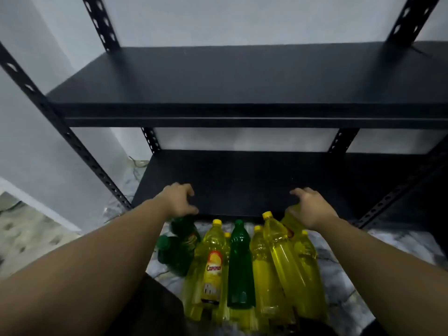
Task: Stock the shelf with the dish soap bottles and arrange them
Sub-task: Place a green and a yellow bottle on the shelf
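The dish soap bottles (242, 267) are grouped on the marbled floor (344, 294) directly in front of the black metal shelf unit (242, 76). Yellow bottles make up most of the group; one green bottle (240, 265) stands among them at the centre, and two further dark green bottles (177, 248) sit at the left edge. One labelled yellow bottle (213, 263) faces the camera.

No bottle is seen on either visible shelf board. The lower shelf (242, 180) and the upper shelf (242, 76) both appear bare, so stocking is judged not to have begun; every bottle remains to be lifted, placed and arranged.

The left hand (179, 200) is positioned above the top of the rear dark green bottle, fingers curled downward. Whether the cap is actually gripped cannot be told, since the contact is hidden beneath the hand. The right hand (308, 207) is placed over the top of a yellow bottle (289, 220) at the right rear of the group, fingers partly spread and curved; a firm hold cannot be confirmed here either.

The current step is judged to be the first pick-up, one bottle per hand. Toppling of adjacent bottles is a likely risk, as they stand touching.
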### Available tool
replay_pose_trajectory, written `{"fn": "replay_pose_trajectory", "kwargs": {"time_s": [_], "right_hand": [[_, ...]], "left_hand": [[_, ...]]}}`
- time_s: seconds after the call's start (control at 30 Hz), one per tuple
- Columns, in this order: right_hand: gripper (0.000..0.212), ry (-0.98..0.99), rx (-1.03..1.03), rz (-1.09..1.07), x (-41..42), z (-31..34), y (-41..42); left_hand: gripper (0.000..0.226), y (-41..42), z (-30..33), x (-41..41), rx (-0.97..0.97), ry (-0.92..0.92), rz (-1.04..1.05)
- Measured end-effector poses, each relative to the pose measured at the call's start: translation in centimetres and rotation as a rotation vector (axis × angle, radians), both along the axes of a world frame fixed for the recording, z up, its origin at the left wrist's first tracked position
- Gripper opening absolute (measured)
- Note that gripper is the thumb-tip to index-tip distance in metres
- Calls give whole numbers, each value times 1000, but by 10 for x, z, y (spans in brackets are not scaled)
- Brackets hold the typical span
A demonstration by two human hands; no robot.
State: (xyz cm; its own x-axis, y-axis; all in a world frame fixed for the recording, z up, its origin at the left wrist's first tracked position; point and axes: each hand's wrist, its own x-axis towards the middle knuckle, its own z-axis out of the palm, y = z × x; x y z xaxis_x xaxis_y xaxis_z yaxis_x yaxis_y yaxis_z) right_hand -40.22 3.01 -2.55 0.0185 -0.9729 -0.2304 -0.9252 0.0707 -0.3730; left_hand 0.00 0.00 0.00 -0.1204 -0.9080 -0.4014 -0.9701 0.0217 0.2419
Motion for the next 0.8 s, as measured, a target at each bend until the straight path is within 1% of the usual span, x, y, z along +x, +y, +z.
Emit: {"fn": "replay_pose_trajectory", "kwargs": {"time_s": [0.03,0.1,0.17,0.23,0.37,0.4,0.47,0.53,0.63,0.7,0.8], "right_hand": [[62,2,27,-21,-2,1,3],[60,23,78,-62,-10,1,8],[54,26,121,-90,-16,0,10],[49,-13,94,-120,-17,-3,9],[43,-47,73,-170,-15,-11,7],[40,-45,69,-187,-14,-14,5],[31,-38,54,-205,-13,-18,0],[28,-53,35,-222,-11,-21,-3],[28,-93,-8,-239,-8,-25,0],[25,-92,-41,-224,-7,-22,3],[23,-89,-112,-212,-4,-3,4]], "left_hand": [[70,6,0,8,24,-28,20],[64,15,-3,21,76,-68,53],[56,19,-9,30,116,-40,95],[53,17,-10,34,108,18,130],[60,15,-18,31,131,-26,101],[59,14,-21,28,142,-34,99],[47,10,-25,23,149,-38,112],[38,7,-27,18,146,-31,127],[27,3,-25,13,117,22,132],[23,1,-18,9,57,67,142],[21,0,0,7,-47,154,210]]}}
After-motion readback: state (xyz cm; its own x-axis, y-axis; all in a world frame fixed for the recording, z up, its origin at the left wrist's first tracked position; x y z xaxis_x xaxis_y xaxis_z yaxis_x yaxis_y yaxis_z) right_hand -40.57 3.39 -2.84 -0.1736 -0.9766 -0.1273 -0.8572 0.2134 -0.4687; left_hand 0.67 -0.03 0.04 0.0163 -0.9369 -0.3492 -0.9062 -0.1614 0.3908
